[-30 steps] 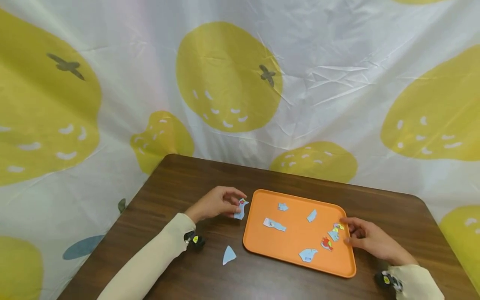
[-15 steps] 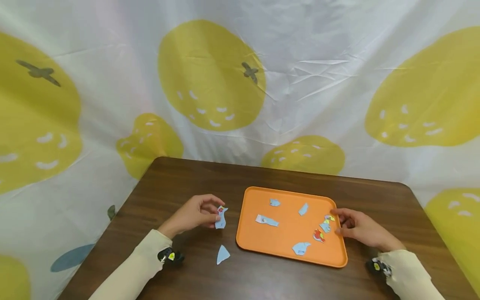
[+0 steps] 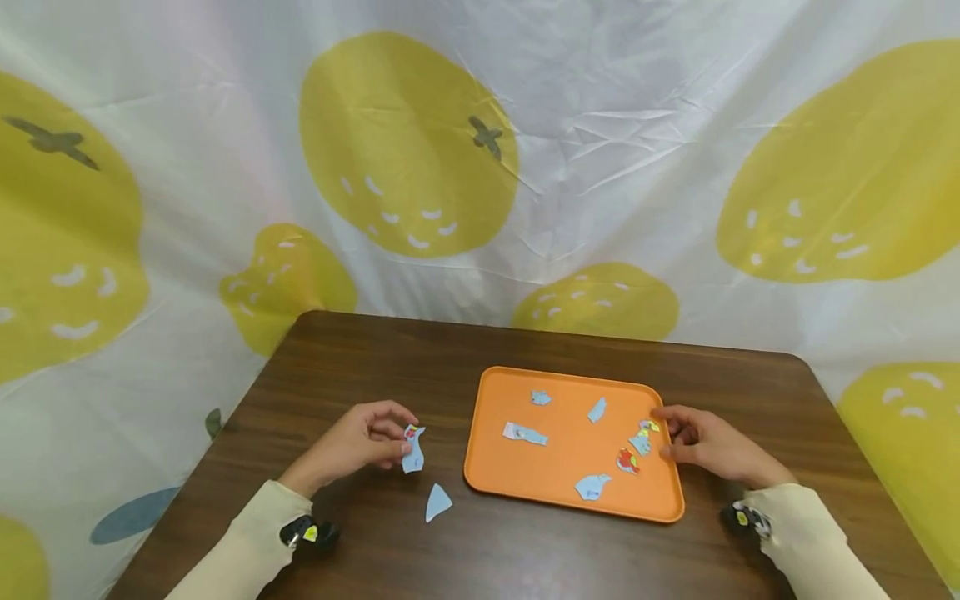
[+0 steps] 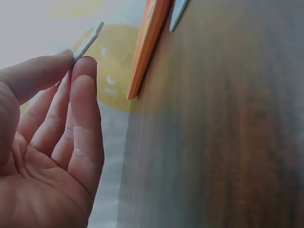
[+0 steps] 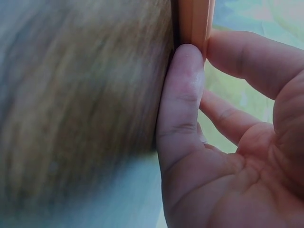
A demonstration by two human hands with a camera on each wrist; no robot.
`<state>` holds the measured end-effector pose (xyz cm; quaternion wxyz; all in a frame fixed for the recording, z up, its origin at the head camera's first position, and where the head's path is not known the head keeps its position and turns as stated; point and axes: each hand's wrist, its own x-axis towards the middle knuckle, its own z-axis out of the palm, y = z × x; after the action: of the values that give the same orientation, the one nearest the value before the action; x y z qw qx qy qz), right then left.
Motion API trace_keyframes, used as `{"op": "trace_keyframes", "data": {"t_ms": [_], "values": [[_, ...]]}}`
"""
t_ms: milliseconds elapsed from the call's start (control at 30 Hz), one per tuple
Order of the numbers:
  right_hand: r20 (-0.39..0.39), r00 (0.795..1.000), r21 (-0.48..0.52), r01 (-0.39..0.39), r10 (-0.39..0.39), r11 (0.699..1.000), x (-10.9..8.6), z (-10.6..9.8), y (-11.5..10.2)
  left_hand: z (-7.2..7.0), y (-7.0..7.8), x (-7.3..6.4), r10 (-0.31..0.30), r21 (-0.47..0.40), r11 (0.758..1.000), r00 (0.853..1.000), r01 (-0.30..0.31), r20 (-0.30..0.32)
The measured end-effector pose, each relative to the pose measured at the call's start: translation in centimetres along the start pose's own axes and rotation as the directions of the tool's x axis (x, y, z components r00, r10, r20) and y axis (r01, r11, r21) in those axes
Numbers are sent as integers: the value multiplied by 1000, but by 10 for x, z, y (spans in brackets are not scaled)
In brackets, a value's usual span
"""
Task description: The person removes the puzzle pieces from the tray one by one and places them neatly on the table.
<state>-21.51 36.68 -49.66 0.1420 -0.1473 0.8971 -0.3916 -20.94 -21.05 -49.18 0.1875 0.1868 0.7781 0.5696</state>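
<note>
My left hand [image 3: 360, 443] pinches a light blue, irregularly cut card piece [image 3: 413, 457] with a red print at its top. In the left wrist view this card piece [image 4: 88, 45] shows edge-on between thumb and fingertips. Closer to me, a plain pale blue triangular piece [image 3: 438, 503] lies on the table. An orange tray [image 3: 555, 477] stands to the right, and my right hand [image 3: 720, 446] grips its right rim. The right wrist view shows thumb and finger on either side of the tray's edge [image 5: 194, 21].
Several cut pieces lie scattered on the tray, among them a long blue one [image 3: 525, 434], a red one [image 3: 627, 461] and a blue one [image 3: 592, 487] near the front. The brown wooden table [image 3: 390, 350] ends at a fruit-printed curtain [image 3: 570, 150].
My left hand has drawn away from the tray to the left, carrying the card piece. My right hand keeps its grip on the tray's rim. The head view has shifted slightly.
</note>
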Motion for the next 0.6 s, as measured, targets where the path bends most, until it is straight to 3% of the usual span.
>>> {"op": "trace_keyframes", "data": {"t_ms": [167,400,600], "values": [[3,1000,-7,10,-10,1000,1,-2,0,3,-3,-7,5,21,1000,1000,-6,21],[9,1000,-9,0,0,1000,2,-4,3,7,-6,-13,25,18,999,993,-27,117],[11,1000,-2,11,-11,1000,2,0,4,11,-10,-19,13,16,1000,989,-16,150]]}}
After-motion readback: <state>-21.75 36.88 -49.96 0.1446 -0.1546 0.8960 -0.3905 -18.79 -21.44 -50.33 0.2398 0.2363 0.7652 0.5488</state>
